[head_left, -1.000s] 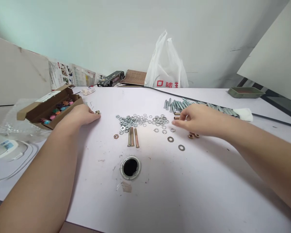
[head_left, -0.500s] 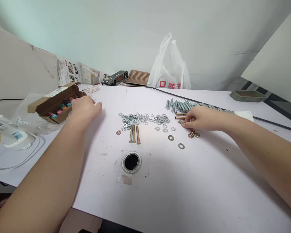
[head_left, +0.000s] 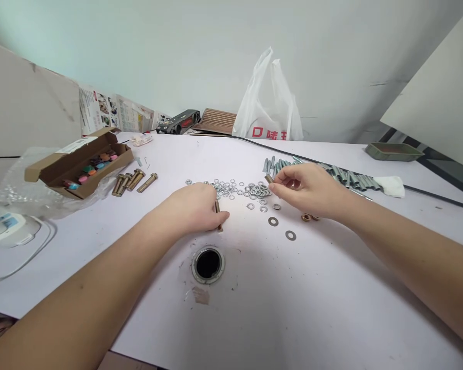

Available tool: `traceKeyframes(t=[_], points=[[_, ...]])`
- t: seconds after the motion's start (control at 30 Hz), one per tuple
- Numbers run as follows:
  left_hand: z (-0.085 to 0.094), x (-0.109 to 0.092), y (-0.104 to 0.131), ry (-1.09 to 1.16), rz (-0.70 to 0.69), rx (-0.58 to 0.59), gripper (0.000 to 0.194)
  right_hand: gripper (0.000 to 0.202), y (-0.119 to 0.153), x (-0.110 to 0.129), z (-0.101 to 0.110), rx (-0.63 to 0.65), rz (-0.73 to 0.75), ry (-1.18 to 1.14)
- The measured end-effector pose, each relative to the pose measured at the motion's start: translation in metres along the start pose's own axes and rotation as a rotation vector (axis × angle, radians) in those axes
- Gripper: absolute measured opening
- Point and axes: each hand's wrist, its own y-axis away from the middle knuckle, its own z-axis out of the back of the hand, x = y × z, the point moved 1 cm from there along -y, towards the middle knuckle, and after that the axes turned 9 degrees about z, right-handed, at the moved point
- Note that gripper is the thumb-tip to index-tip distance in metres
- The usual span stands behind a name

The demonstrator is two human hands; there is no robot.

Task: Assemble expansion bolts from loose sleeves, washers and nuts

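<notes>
My left hand [head_left: 196,208] is over the middle of the table, its fingers closing round a brass-coloured bolt [head_left: 220,228] lying there. The bolt's head end shows below my thumb; the other bolts at that spot are hidden by the hand. My right hand [head_left: 308,187] pinches a short brass-coloured sleeve [head_left: 269,179] between thumb and fingers, just above the right end of the pile of washers [head_left: 259,190]. Brass-coloured nuts [head_left: 306,218] lie under my right wrist. Two larger flat washers [head_left: 273,221] lie nearer to me. Silver sleeves [head_left: 351,177] are spread behind my right hand.
Several assembled brass-coloured bolts [head_left: 137,180] lie beside an open cardboard box [head_left: 81,192] with colourful contents. A round hole with a metal rim [head_left: 195,267] is in the tabletop. At the back are a white plastic bag [head_left: 268,113], a black cable [head_left: 254,145] and a green tray [head_left: 393,158].
My left hand has moved right, from beside the cardboard box to the brass-coloured bolts. My right hand has lifted the short sleeve and carried it left toward the washers.
</notes>
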Motion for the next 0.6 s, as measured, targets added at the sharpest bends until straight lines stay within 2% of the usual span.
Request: traceKeyframes(t=[0.1, 0.27, 0.43, 0.53, 0.6], points=[[-0.006, -0.004, -0.002, -0.102, -0.006, -0.09, 0.035, 0.027, 0.001, 0.001, -0.003, -0.048, 0.04, -0.014], [-0.006, -0.01, 0.006, -0.121, -0.015, -0.086, 0.025, 0.027, 0.001, 0.0, -0.008, -0.173, 0.057, -0.067], [-0.006, -0.01, 0.012, 0.068, 0.004, 0.066, 0.023, 0.03, 0.001, 0.004, -0.018, -0.106, 0.004, -0.274], [-0.007, -0.012, 0.013, 0.32, -0.086, 0.242, 0.018, 0.03, 0.003, 0.009, -0.026, -0.069, -0.004, -0.392], [-0.008, -0.015, 0.013, 0.436, -0.155, 0.311, 0.014, 0.028, 0.005, 0.012, -0.03, -0.017, -0.036, -0.535]])
